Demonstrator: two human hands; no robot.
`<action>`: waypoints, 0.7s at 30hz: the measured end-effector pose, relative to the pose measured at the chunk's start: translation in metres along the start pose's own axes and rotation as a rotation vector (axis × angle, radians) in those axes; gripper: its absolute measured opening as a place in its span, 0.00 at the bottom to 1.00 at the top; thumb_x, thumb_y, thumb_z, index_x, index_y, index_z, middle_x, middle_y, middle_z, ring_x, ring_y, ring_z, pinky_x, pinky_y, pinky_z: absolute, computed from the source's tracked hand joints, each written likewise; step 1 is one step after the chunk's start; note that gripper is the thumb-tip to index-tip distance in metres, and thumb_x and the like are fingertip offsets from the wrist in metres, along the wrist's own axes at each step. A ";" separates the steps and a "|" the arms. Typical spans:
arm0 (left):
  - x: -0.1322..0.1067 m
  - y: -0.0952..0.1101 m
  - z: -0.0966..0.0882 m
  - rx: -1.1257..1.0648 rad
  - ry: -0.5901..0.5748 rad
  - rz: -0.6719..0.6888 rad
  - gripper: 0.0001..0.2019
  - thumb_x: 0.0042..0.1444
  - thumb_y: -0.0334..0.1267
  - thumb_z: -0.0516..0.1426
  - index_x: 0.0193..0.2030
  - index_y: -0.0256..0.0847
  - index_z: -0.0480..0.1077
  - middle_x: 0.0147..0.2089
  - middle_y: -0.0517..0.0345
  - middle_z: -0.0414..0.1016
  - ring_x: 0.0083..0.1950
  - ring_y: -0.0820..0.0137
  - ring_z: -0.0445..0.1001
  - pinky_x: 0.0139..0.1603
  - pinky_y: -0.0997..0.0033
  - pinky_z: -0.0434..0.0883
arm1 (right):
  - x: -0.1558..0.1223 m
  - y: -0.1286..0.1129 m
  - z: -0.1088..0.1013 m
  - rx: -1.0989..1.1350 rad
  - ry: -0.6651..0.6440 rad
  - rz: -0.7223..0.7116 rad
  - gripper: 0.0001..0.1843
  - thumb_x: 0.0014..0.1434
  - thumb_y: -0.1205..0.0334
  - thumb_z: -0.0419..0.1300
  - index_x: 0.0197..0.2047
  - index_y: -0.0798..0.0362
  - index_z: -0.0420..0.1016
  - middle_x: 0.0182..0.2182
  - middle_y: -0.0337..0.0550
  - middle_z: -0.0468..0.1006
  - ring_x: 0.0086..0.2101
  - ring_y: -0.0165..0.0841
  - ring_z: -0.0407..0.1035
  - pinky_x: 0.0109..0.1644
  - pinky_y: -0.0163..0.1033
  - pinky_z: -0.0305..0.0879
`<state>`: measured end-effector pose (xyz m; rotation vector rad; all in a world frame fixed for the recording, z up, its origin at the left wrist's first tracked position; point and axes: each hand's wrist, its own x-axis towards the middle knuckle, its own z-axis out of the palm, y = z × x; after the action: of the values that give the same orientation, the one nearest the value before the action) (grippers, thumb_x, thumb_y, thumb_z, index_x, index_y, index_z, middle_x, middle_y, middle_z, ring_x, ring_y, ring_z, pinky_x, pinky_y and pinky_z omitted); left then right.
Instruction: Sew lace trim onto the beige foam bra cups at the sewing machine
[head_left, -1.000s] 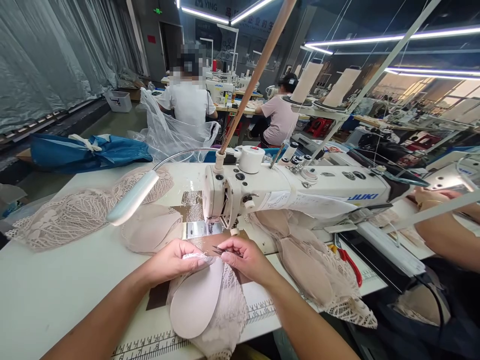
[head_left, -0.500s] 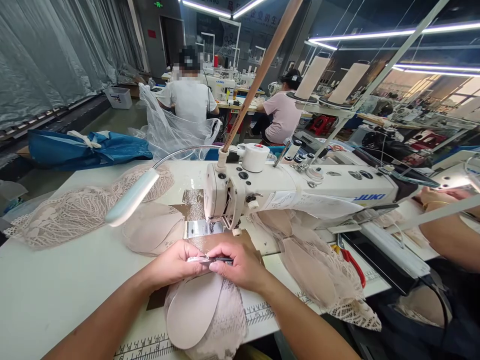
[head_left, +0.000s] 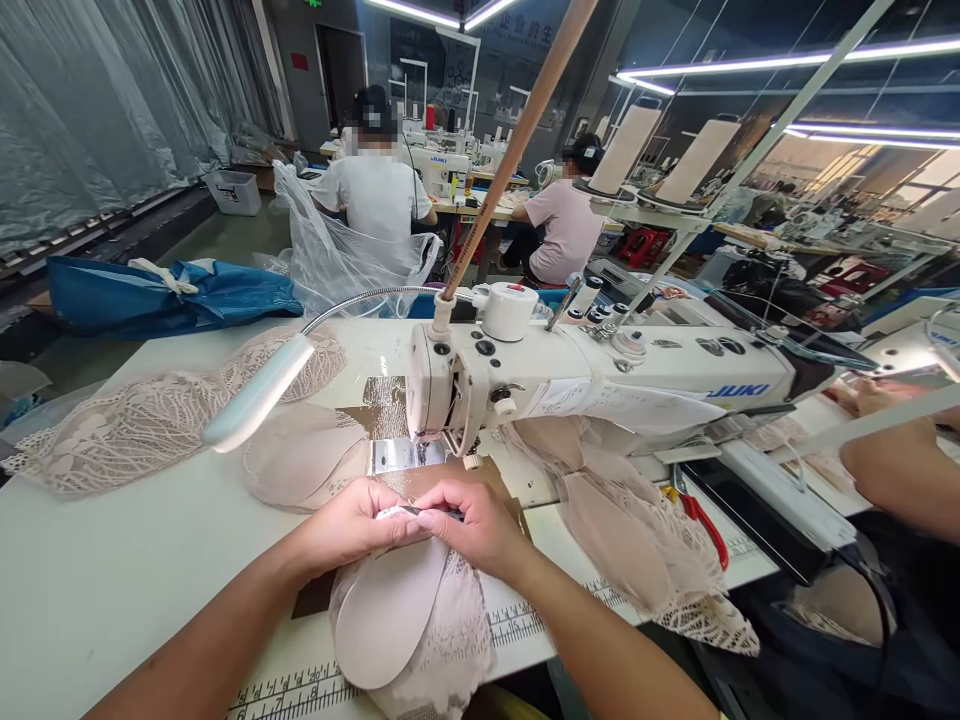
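Note:
In the head view a beige lace bra piece with a smooth padded cup (head_left: 386,615) hangs over the table's front edge. Its upper edge is pinched in my left hand (head_left: 352,522), thumb on top. My right hand (head_left: 476,528) is closed around a slim dark metal tool (head_left: 453,514), mostly covered by the fingers, so its exact kind is hidden. The tool's tip meets the lace edge between both thumbs. Just beyond my hands stands the white sewing machine (head_left: 450,390), its needle area above a shiny metal plate (head_left: 397,455).
More lace bra pieces lie left (head_left: 127,430) and right (head_left: 622,540) of the machine. A lamp (head_left: 259,395) overhangs the left side. Red-handled cutters (head_left: 701,525) rest at right. A co-worker's arm (head_left: 900,440) shows at far right; two people sit ahead.
The dark tool has turned slightly and less of it shows between my fingers. Both hands stay in nearly the same place, holding the bra piece.

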<state>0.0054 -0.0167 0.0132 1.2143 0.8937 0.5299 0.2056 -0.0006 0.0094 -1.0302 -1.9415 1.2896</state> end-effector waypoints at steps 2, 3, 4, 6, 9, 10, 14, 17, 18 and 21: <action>0.000 -0.001 0.000 -0.013 -0.003 0.013 0.25 0.54 0.51 0.61 0.19 0.39 0.55 0.19 0.69 0.48 0.22 0.79 0.43 0.23 0.71 0.41 | 0.000 0.001 -0.001 0.013 -0.013 0.001 0.06 0.57 0.61 0.62 0.36 0.50 0.80 0.32 0.39 0.80 0.33 0.32 0.72 0.35 0.34 0.63; 0.000 -0.001 0.000 -0.022 -0.008 0.020 0.25 0.54 0.51 0.62 0.19 0.39 0.55 0.20 0.68 0.48 0.22 0.79 0.43 0.23 0.71 0.41 | 0.000 0.001 -0.002 0.013 -0.027 0.001 0.06 0.56 0.61 0.62 0.37 0.51 0.80 0.32 0.39 0.80 0.33 0.32 0.72 0.35 0.34 0.63; 0.000 -0.001 0.000 -0.030 -0.013 0.027 0.24 0.54 0.50 0.62 0.19 0.39 0.55 0.20 0.68 0.48 0.23 0.79 0.44 0.23 0.71 0.41 | -0.001 0.001 -0.003 0.013 -0.043 0.002 0.07 0.56 0.60 0.63 0.38 0.51 0.80 0.32 0.39 0.80 0.33 0.32 0.72 0.35 0.34 0.63; 0.000 -0.001 0.000 -0.040 -0.021 0.036 0.23 0.54 0.49 0.62 0.19 0.39 0.56 0.20 0.68 0.49 0.23 0.78 0.44 0.24 0.71 0.41 | -0.002 0.002 -0.006 0.011 -0.075 0.008 0.08 0.55 0.60 0.64 0.39 0.51 0.79 0.33 0.39 0.80 0.33 0.32 0.71 0.35 0.34 0.63; 0.000 -0.001 -0.001 -0.046 -0.031 0.040 0.24 0.54 0.50 0.62 0.19 0.39 0.55 0.20 0.68 0.47 0.23 0.78 0.43 0.25 0.70 0.41 | -0.003 0.002 -0.008 0.001 -0.095 0.017 0.09 0.54 0.59 0.64 0.39 0.50 0.79 0.33 0.39 0.80 0.33 0.32 0.71 0.35 0.34 0.63; 0.000 -0.001 -0.001 -0.048 -0.032 0.041 0.24 0.54 0.50 0.61 0.19 0.39 0.55 0.20 0.68 0.47 0.23 0.78 0.43 0.25 0.70 0.40 | -0.003 0.002 -0.009 -0.005 -0.091 0.019 0.09 0.54 0.60 0.64 0.39 0.50 0.79 0.33 0.38 0.80 0.33 0.32 0.71 0.35 0.34 0.63; 0.000 0.000 -0.001 -0.043 -0.031 0.036 0.24 0.55 0.48 0.61 0.19 0.39 0.54 0.21 0.67 0.46 0.24 0.78 0.43 0.25 0.70 0.40 | -0.003 0.000 -0.006 -0.012 -0.059 0.006 0.08 0.54 0.61 0.64 0.39 0.50 0.79 0.34 0.38 0.80 0.34 0.32 0.72 0.35 0.34 0.63; -0.001 0.001 0.000 -0.033 -0.033 0.034 0.24 0.55 0.48 0.61 0.19 0.40 0.54 0.21 0.67 0.46 0.24 0.78 0.43 0.25 0.70 0.41 | -0.003 -0.001 -0.002 0.000 -0.035 -0.010 0.07 0.56 0.61 0.63 0.39 0.50 0.80 0.33 0.38 0.80 0.33 0.32 0.72 0.35 0.34 0.63; -0.001 0.001 0.000 -0.030 -0.033 0.031 0.24 0.56 0.48 0.61 0.19 0.40 0.53 0.21 0.67 0.46 0.24 0.78 0.42 0.25 0.70 0.41 | -0.003 -0.001 -0.001 0.004 -0.028 -0.010 0.07 0.56 0.61 0.63 0.38 0.50 0.80 0.32 0.38 0.80 0.33 0.32 0.72 0.35 0.34 0.63; -0.001 0.001 0.000 -0.017 -0.025 0.020 0.24 0.56 0.49 0.60 0.19 0.40 0.53 0.21 0.68 0.46 0.24 0.78 0.42 0.25 0.70 0.40 | -0.003 0.000 0.000 0.001 -0.015 0.002 0.06 0.57 0.60 0.62 0.37 0.50 0.80 0.32 0.38 0.80 0.33 0.32 0.72 0.34 0.34 0.63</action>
<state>0.0050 -0.0178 0.0142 1.2131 0.8547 0.5363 0.2073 -0.0028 0.0098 -1.0245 -1.9520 1.3026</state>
